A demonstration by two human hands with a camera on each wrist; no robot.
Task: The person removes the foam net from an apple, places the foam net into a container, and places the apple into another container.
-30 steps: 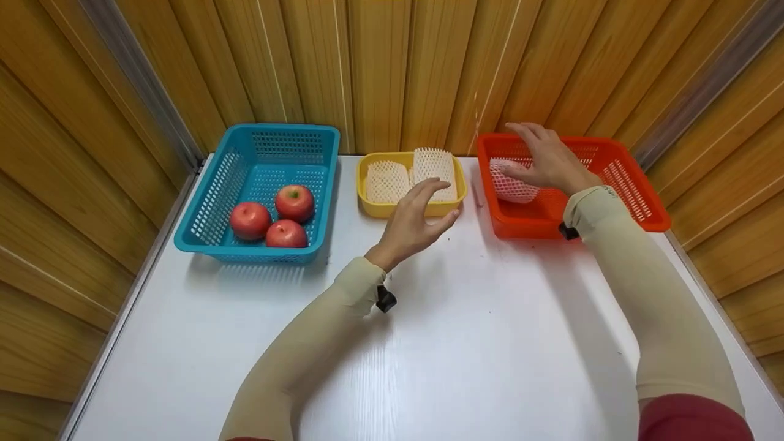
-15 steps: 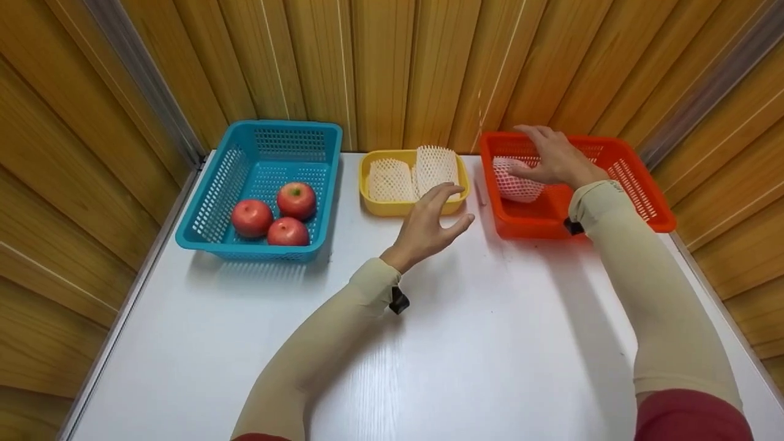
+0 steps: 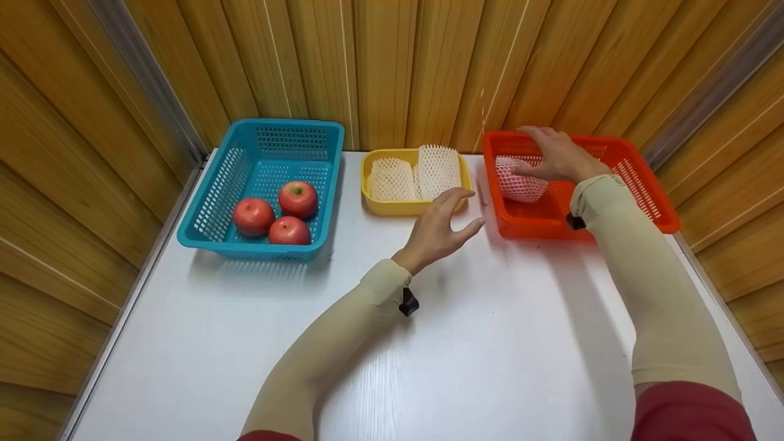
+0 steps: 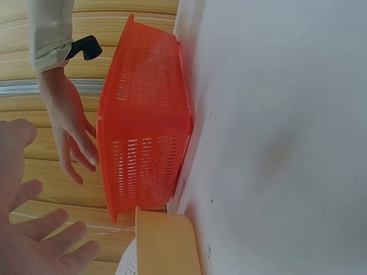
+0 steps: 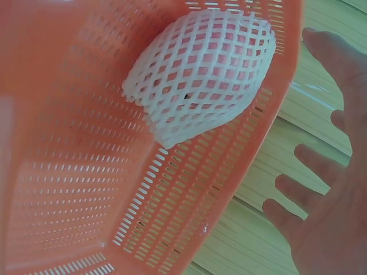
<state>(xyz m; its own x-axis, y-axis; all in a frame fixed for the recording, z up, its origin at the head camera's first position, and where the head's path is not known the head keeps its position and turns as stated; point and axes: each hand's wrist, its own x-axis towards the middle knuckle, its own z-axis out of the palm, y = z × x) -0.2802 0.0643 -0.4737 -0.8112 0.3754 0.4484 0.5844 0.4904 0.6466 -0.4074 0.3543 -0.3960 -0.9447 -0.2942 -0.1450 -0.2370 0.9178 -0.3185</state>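
My right hand (image 3: 560,156) hovers over the red basket (image 3: 511,228), fingers spread, holding nothing. Below it, at the basket's left end, lies an apple in a white foam net (image 5: 200,74), its reddish skin showing through the mesh. My left hand (image 3: 438,233) is in the air in front of the yellow box (image 3: 392,208), its fingers apart and holding nothing; its fingertips overlap the box's right front corner in the head view. Inside that box are white foam net sleeves (image 3: 392,179), one standing taller at the right. In the left wrist view both hands appear near the red basket's rim.
A blue basket (image 3: 334,177) stands at the left with three bare red apples (image 3: 297,199) in its front right part. Wood-patterned panels (image 3: 386,67) rise behind the baskets and along both sides. The white table (image 3: 465,355) extends toward me.
My left hand has drifted right and slightly toward me, away from the foam sleeves. The right hand stays over the red basket with little movement. The head view has shifted slightly.
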